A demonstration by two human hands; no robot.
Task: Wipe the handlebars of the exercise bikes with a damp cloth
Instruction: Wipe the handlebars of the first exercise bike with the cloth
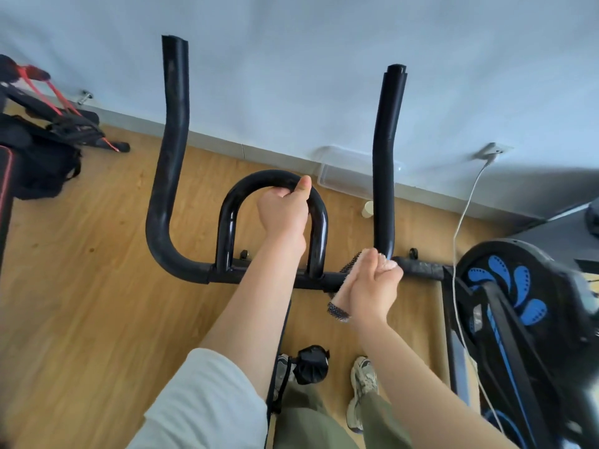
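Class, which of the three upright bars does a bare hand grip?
The short centre loop: the left hand grips its top. The tall left bar and right bar have no bare hand.

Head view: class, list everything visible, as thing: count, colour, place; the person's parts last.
handlebars: one, black, centre
cloth: one, pale, wrapped on handlebars, right
plastic box: one, clear, by wall
cup: one, white, by wall
cable: one, white, right
bags: count unclear, black and red, far left
second machine: one, black and blue, right
shoes: two, pale grey, bottom
left hand: one, grips handlebars' centre loop
right hand: one, grips cloth
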